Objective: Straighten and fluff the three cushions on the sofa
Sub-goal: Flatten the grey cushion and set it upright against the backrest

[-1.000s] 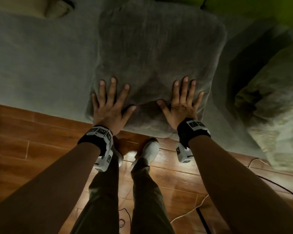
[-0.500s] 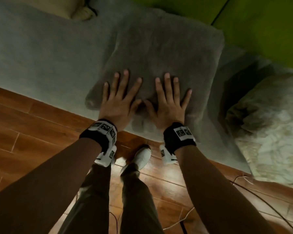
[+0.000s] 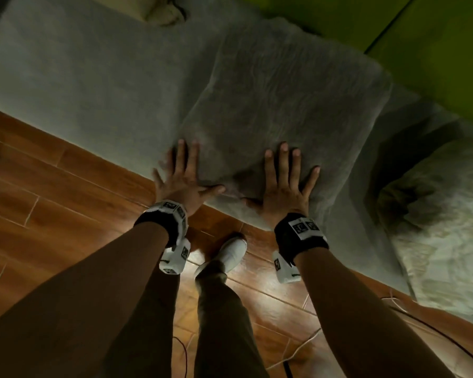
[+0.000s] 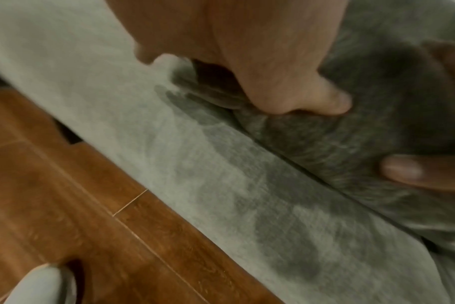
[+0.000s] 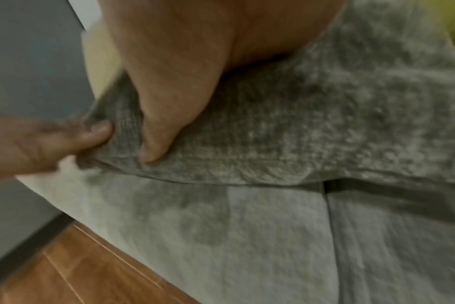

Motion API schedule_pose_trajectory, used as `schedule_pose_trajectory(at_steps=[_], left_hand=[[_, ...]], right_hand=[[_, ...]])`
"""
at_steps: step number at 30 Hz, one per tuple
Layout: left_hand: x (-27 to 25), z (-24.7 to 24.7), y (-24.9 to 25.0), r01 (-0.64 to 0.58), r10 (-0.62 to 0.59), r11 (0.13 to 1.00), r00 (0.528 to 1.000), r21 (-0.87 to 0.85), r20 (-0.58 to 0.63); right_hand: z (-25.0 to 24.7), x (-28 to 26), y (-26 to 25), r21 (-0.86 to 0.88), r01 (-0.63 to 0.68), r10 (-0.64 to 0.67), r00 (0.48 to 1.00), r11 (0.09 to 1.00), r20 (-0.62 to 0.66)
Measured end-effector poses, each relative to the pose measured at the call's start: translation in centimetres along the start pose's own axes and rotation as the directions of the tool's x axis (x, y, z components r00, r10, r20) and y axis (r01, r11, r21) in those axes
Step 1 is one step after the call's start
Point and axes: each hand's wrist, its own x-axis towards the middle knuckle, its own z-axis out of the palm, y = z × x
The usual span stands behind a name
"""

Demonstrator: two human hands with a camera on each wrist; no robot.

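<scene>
A grey textured cushion [image 3: 284, 105] lies flat on the grey sofa seat [image 3: 79, 77], its near edge at the seat's front. My left hand [image 3: 183, 178] presses its near left corner with straight fingers, and the thumb [image 4: 299, 92] lies spread along the edge. My right hand [image 3: 284, 184] lies flat on the near edge further right, its thumb [image 5: 164, 123] pushing into the fabric. A pale patterned cushion [image 3: 443, 227] sits crumpled at the right. Part of a third pale cushion [image 3: 161, 9] shows at the top left.
Green wall [image 3: 421, 50] rises behind the sofa. Wooden floor [image 3: 52, 200] runs along the seat's front, with my legs and a white shoe [image 3: 230, 255] close to it. Cables [image 3: 298, 350] trail on the floor at the lower right.
Half a second ago both hands lay close together near the cushion's middle. They have slid apart and back toward its near edge, still pressing it flat.
</scene>
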Motion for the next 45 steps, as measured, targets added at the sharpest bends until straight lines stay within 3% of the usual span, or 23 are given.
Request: schedule_pose_trajectory(at_steps=[2,4,7,9,12,13,17,19,22,25,28,32,34,36,38,40,41,43,45], left_hand=[[-0.3,-0.4,-1.7,0.016,-0.009,0.972,0.999,-0.233,0.034],[-1.0,-1.7,-2.3,-0.002,-0.004,0.887,1.0,-0.461,-0.012],[-0.3,-3.0,-2.9,0.092,-0.206,0.733,0.974,-0.674,-0.09],[0.8,-4.1,-3.1,0.163,-0.293,0.582,0.956,-0.797,-0.018],[2.1,-5.6,-4.0,0.191,-0.292,0.625,0.956,-0.757,-0.001],[2.3,-6.1,-4.3,0.179,-0.301,0.59,0.953,-0.787,-0.009],[1.5,-6.3,-6.3,0.156,-0.321,0.28,0.945,-0.947,0.061],[0.7,-6.1,-6.6,0.169,-0.247,0.212,0.962,-0.962,0.114],[0.2,-5.7,-6.7,0.17,-0.177,0.288,0.976,-0.942,0.122],[0.2,-5.4,-7.3,0.189,-0.274,0.267,0.955,-0.945,0.114],[-0.4,-5.1,-7.6,0.232,-0.321,0.351,0.94,-0.907,0.116],[-0.9,-4.9,-7.7,0.257,-0.378,0.266,0.914,-0.929,0.145],[-1.0,-5.7,-6.8,0.225,-0.433,0.344,0.899,-0.912,0.058],[-1.5,-7.3,-4.9,0.171,-0.47,0.539,0.874,-0.825,-0.126],[-2.3,-9.3,-1.7,0.024,-0.334,0.696,0.895,-0.717,-0.295],[-3.0,-10.9,2.3,-0.199,-0.013,0.848,0.919,-0.491,-0.394],[-3.0,-10.9,4.1,-0.322,0.173,0.888,0.895,-0.328,-0.41],[-1.8,-9.5,6.3,-0.457,0.42,0.888,0.844,-0.037,-0.334],[0.2,-7.1,6.4,-0.382,0.392,0.92,0.906,0.09,-0.16]], right_hand=[[-1.5,-1.3,-0.4,0.021,0.012,-0.011,0.998,1.0,-0.064],[-3.5,-2.4,-0.9,0.082,0.052,-0.033,0.975,0.995,-0.218],[-5.5,-1.4,-1.7,0.104,0.176,-0.113,0.89,0.979,-0.441],[-5.8,0.9,-2.1,0.087,0.154,-0.108,0.912,0.984,-0.396],[-4.3,3.2,-2.3,0.072,0.047,-0.028,0.969,0.996,-0.244],[-3.6,3.6,-2.1,0.071,0.035,-0.019,0.976,0.997,-0.218],[-1.9,4.2,-1.9,0.08,0.022,-0.005,0.978,0.997,-0.211],[-1.4,4.6,-1.9,0.08,0.019,-0.001,0.974,0.997,-0.226],[-1.0,4.6,-1.9,0.074,0.025,-0.006,0.97,0.997,-0.242],[-0.8,4.4,-1.9,0.064,0.034,-0.017,0.971,0.997,-0.24],[-0.5,3.5,-2.2,0.056,0.048,-0.034,0.972,0.997,-0.234],[-1.9,2.0,-2.9,0.064,0.061,-0.047,0.977,0.996,-0.208],[-3.7,0.9,-3.1,0.11,0.129,-0.098,0.963,0.986,-0.251],[-5.4,-0.4,-3.2,0.152,0.237,-0.168,0.915,0.96,-0.367],[-6.5,-1.0,-2.6,0.127,0.3,-0.202,0.845,0.945,-0.495],[-6.8,-0.3,-1.3,0.159,0.224,-0.096,0.816,0.962,-0.57],[-6.7,0.3,-0.4,0.234,0.144,0.021,0.809,0.961,-0.587],[-5.5,1.5,0.8,0.397,-0.027,0.252,0.812,0.917,-0.527],[-3.2,2.1,1.1,0.385,-0.144,0.303,0.869,0.911,-0.392]])
